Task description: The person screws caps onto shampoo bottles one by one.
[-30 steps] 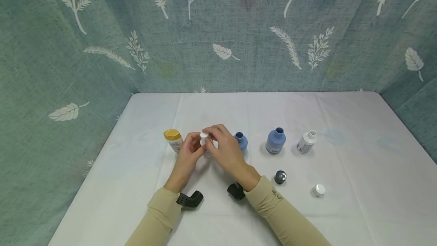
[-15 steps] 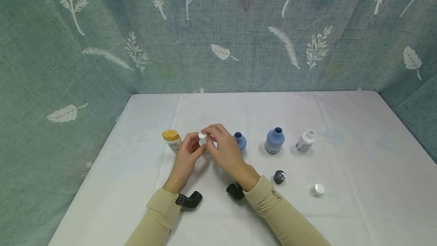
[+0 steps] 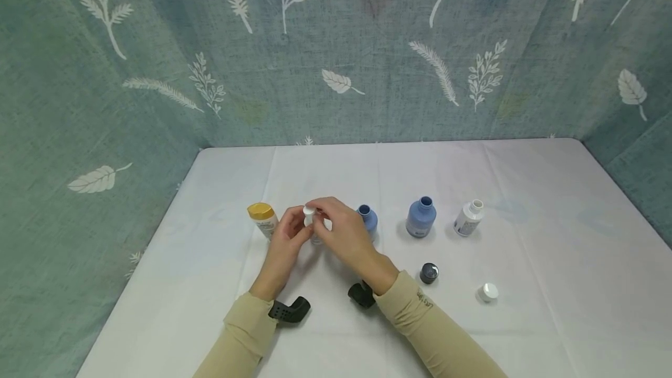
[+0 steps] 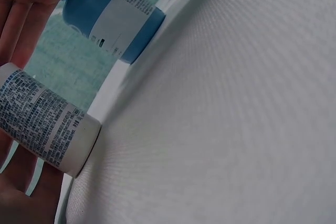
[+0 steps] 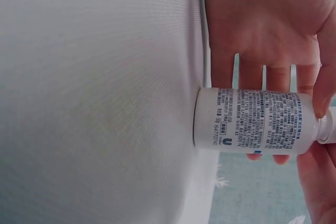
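A small white bottle point(image 5: 252, 121) with a densely printed label stands upright on the table between my two hands. My left hand point(image 3: 282, 245) grips it near its shoulder, the thumb by the neck and the other fingers behind the body. My right hand point(image 3: 343, 231) pinches the white cap point(image 3: 310, 210) at the top, with a fingertip over it. In the right wrist view only an edge of the white top part shows. A yellow-capped bottle point(image 3: 262, 214) stands just left of my left hand. Partly behind my right hand is an uncapped blue bottle point(image 3: 369, 219).
Farther right stand another open blue bottle point(image 3: 421, 218) and an open white bottle point(image 3: 468, 217). A black cap point(image 3: 429, 273) and a loose white cap point(image 3: 488, 292) lie nearer the front. A patterned green cloth point(image 3: 388, 63) rises behind the white table point(image 3: 525, 179).
My right fingers have shifted slightly around the cap, while my left hand keeps its hold on the bottle. The whole head view has drifted a little.
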